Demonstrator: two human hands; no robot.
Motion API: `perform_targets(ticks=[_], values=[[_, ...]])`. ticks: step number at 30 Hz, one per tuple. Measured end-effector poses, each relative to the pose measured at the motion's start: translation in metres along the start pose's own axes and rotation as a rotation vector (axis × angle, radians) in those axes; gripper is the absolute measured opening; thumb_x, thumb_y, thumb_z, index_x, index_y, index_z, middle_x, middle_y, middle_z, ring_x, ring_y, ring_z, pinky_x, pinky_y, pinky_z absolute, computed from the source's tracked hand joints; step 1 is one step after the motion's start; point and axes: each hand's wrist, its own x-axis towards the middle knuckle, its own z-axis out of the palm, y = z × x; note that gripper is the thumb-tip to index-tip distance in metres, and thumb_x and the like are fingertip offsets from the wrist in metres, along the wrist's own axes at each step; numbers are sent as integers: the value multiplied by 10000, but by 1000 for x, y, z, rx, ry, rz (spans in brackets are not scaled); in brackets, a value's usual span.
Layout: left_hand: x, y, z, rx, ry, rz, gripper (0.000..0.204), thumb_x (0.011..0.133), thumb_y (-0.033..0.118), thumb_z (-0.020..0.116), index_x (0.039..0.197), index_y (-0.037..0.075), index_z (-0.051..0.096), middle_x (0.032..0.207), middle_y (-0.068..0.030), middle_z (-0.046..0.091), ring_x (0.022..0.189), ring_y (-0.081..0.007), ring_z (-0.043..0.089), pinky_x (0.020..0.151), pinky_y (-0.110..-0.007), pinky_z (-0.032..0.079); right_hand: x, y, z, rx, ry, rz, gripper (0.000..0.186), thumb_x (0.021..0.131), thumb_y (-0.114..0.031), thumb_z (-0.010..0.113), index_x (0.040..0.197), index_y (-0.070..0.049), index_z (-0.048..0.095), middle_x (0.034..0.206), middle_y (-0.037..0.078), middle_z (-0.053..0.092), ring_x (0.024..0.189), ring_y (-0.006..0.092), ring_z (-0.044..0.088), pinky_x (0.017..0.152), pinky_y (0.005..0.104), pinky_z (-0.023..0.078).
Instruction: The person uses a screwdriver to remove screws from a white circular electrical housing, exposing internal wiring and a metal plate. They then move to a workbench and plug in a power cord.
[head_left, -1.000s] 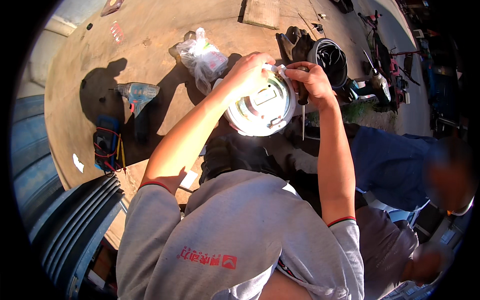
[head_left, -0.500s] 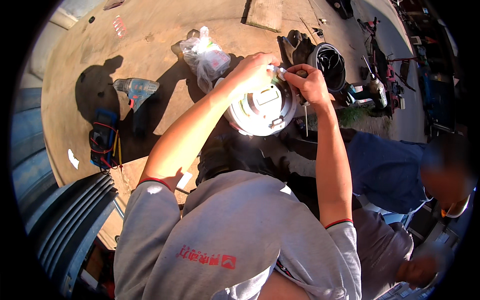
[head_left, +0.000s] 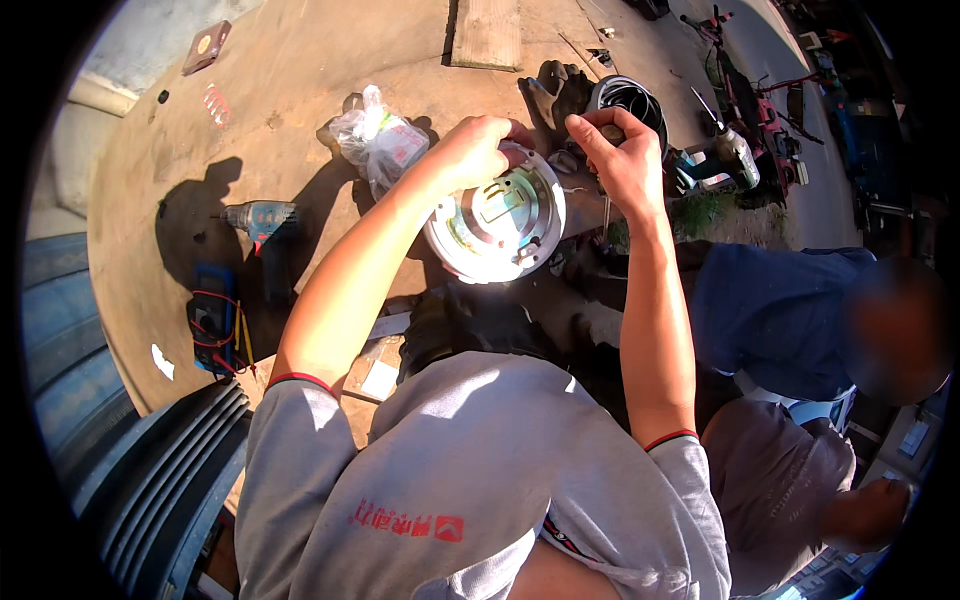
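Observation:
A round white housing (head_left: 553,215) sits in front of me, with a shiny metal ring and a greenish part inside it. Bright sunlight washes out some of its detail. The fingers of my left hand (head_left: 470,150) are closed on its far rim. To the right, apart from the housing, my right hand (head_left: 625,160) is raised with thumb and forefinger pinched together. Tucked in its curled fingers is what looks like a screwdriver (head_left: 606,212): its round brown end shows by the fingers and its thin shaft sticks out below. Anything small in the pinch is hidden.
Beyond my left hand lies a clear plastic bag (head_left: 385,145) with items in it. A cordless drill (head_left: 265,222) and a multimeter (head_left: 212,320) rest at left. Dark gloves (head_left: 560,92), a round cable-filled container (head_left: 632,98) and another power tool (head_left: 735,160) are at right, near two people (head_left: 775,320).
My right hand has come away from the housing's far rim, where both hands met at a small white piece, and moved slightly up. The housing now appears farther left.

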Motion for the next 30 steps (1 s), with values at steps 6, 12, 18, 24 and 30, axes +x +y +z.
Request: perform_targets(ticks=[6,12,18,24,30], values=[[4,-6,1,-78,-52,-59,230,892,85,672,1113,55,727,1064,-87,736,996,-184,689,898,-309,526,-18,-69,-52,832,177,-543,269,1027,-186,580,862,22,618,806,124,606,610,192,549,582,331,462],[3,-9,3,-130,-78,-79,243,923,97,634,1145,105,733,1041,-83,744,928,-179,697,823,-324,549,-18,-70,-25,878,161,-585,203,961,-168,704,838,-17,646,682,39,632,571,101,577,528,245,434],[1,-7,4,-161,-58,-96,241,940,83,636,1160,101,732,1054,-77,749,951,-167,691,855,-304,532,-10,-58,-19,880,110,-539,203,985,-126,648,840,10,605,785,102,618,612,175,575,558,307,469],[-11,38,-10,-2,-118,-191,250,933,65,619,1160,45,722,1078,-120,747,990,-193,702,875,-310,535,-12,-80,-18,209,116,-659,441,830,-62,680,1257,-29,572,1020,112,604,918,211,603,820,320,496],[-6,25,-7,-100,-114,-183,254,923,68,636,1157,2,709,1072,-119,746,982,-190,701,880,-311,534,-15,-88,-38,-277,70,-737,562,815,-74,697,1359,-103,559,942,136,600,957,344,580,873,446,482]])
